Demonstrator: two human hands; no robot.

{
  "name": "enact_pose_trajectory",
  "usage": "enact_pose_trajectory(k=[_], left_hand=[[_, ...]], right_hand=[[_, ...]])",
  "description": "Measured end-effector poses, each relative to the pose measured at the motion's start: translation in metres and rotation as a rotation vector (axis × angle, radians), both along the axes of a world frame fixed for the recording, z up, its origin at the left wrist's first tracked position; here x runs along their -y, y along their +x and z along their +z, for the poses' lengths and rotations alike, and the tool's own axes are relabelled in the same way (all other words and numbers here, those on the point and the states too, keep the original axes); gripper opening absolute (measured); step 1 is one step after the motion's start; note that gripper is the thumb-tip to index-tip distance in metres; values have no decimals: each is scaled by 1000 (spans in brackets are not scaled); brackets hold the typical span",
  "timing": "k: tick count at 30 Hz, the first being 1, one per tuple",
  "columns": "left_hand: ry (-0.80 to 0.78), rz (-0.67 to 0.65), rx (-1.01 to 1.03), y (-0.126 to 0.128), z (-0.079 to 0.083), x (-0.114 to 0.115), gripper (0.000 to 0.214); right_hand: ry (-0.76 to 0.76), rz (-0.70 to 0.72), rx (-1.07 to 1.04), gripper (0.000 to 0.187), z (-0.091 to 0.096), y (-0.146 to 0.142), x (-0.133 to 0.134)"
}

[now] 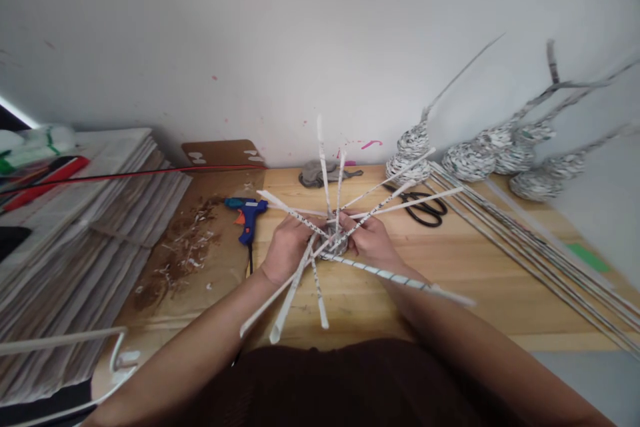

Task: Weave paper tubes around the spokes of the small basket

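Observation:
Between my hands, low over the wooden table, is a small piece woven from rolled newspaper [334, 248], with several paper tubes fanning out from it in all directions. My left hand [290, 245] has its fingers closed on the left side of the weave, partly behind the tubes. On the other side my right hand [369, 237] pinches the weave near its upper right edge. One long striped tube [380, 272] crosses over my right forearm. The tubes hide some of the fingertips of both hands.
A blue glue gun [250, 213] lies left of my hands. Black scissors [425, 208] and long paper tubes [530, 253] lie to the right. Finished woven gourd shapes [467, 160] stand along the wall. A grey cloth [320, 175] lies behind; stacked newspapers [100, 227] fill the left.

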State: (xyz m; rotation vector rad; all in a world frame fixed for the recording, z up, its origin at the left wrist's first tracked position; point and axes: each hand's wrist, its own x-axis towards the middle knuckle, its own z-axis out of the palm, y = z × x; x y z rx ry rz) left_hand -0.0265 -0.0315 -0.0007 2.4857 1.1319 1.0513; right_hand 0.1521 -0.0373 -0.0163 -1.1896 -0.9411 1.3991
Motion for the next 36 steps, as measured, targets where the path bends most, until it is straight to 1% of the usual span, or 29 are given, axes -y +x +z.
enact_pose_trajectory(k=[2, 6, 10, 13, 17, 21, 25, 27, 31, 33, 36], left_hand=[[14, 26, -20, 0, -1, 0, 16], [45, 56, -20, -1, -2, -2, 18], [109, 61, 20, -2, -3, -2, 17], [134, 29, 59, -1, -1, -1, 17], [96, -2, 57, 0, 4, 2, 19], [70, -31, 26, -1, 7, 2, 20], [52, -55, 63, -2, 3, 0, 23], [28, -43, 94, -2, 0, -1, 22], [-61, 36, 130, 0, -1, -1, 20], [-119, 84, 109, 3, 2, -1, 20], [-260, 181, 60, 8, 10, 0, 19]], right_hand=[[-11, -20, 64, 37, 6, 1, 2], [-27, 11, 119, 34, 12, 1, 5], [2, 7, 17, 38, 11, -3, 8], [-31, 24, -67, 41, 10, -5, 9], [-95, 0, -112, 44, 8, -7, 10], [-93, -43, -118, 41, 6, -7, 10], [-70, -18, -88, 44, 6, -7, 10], [-58, -13, -83, 44, 4, -6, 10], [-29, 4, -141, 40, -5, -8, 9], [-27, 2, -159, 39, -9, -9, 9], [-14, -11, -116, 39, -11, -10, 9]])
